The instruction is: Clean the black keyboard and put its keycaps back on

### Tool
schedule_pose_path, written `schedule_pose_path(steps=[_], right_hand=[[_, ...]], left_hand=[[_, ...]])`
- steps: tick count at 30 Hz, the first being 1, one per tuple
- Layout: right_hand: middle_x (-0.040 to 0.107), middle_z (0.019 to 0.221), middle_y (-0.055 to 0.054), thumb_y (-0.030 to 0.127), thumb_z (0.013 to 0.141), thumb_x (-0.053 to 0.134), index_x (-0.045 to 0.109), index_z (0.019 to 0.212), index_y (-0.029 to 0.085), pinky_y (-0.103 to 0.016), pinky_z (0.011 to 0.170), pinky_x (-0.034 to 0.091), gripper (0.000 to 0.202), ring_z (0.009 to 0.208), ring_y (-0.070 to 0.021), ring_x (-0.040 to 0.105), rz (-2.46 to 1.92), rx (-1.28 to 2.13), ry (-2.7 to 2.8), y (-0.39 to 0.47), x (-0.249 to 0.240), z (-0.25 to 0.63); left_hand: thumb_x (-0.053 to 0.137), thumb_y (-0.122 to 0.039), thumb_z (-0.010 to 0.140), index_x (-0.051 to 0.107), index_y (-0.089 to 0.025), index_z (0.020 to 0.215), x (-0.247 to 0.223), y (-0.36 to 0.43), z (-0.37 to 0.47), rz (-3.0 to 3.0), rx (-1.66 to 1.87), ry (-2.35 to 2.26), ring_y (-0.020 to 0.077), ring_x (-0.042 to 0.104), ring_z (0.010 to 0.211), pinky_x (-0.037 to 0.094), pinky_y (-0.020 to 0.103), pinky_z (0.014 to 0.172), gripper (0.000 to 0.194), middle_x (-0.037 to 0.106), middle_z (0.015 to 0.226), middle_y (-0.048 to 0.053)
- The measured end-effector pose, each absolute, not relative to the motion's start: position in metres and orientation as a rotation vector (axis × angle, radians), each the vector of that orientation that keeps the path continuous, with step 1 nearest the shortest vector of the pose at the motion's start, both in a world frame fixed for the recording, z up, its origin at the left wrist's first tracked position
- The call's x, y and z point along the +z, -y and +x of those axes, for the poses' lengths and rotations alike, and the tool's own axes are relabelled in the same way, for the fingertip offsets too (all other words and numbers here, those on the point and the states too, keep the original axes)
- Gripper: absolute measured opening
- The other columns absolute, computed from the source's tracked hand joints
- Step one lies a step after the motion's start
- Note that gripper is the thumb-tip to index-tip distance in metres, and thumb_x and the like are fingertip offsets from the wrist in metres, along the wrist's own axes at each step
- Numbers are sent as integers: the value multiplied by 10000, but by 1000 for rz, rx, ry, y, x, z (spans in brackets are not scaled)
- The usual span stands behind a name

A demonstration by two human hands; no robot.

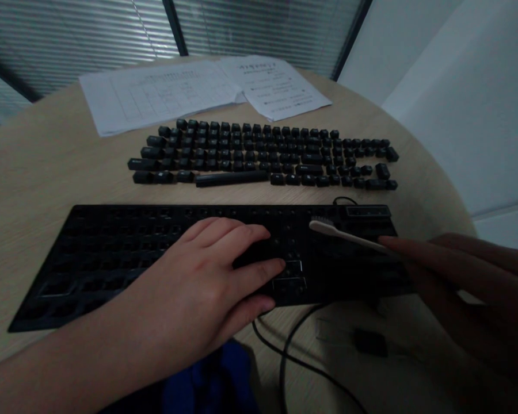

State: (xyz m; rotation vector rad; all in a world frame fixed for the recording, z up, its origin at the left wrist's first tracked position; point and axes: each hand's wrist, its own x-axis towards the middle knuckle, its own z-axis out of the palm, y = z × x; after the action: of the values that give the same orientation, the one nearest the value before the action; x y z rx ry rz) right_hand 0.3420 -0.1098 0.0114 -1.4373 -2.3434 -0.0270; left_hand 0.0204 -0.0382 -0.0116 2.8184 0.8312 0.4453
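Observation:
A black keyboard (112, 256) with its keycaps off lies flat across the table in front of me. My left hand (211, 270) rests on its middle, fingers spread and stretched to the right, palm down, holding nothing. In my right hand (470, 276) is a pale-handled toothbrush (343, 234), pinched by the handle. The brush head, dark bristles upward in view, is over the upper right part of the keyboard; I cannot tell whether it touches. My left hand and forearm hide part of the keyboard's centre and lower edge.
Beyond the keyboard, loose black keycaps (312, 158) lie in rows, with a long space bar (233, 178) among them. Printed papers (172, 95) lie farther back on the round wooden table (423, 172). A black cable (282, 368) curls near me beside a dark small object (370, 342).

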Motion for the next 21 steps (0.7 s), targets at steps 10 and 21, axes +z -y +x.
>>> schedule_pose_path(steps=[10, 21], right_hand=[[689, 783, -29, 250, 998, 501, 588, 1086, 245, -306, 538, 435, 124, 620, -200, 644, -1581, 18, 2184, 88, -4, 332], [535, 667, 43, 228, 845, 699, 467, 788, 220, -241, 558, 297, 238, 589, -120, 468, -1502, 456, 2465, 58, 4, 282]], left_hand=[[573, -320, 993, 746, -299, 1215, -16, 33, 24, 2739, 478, -807, 293, 638, 1119, 506, 522, 979, 282, 664, 1269, 93], [575, -324, 953, 741, -188, 1176, -9, 19, 0, 2742, 604, -876, 293, 659, 1083, 539, 484, 1006, 309, 691, 1206, 124]])
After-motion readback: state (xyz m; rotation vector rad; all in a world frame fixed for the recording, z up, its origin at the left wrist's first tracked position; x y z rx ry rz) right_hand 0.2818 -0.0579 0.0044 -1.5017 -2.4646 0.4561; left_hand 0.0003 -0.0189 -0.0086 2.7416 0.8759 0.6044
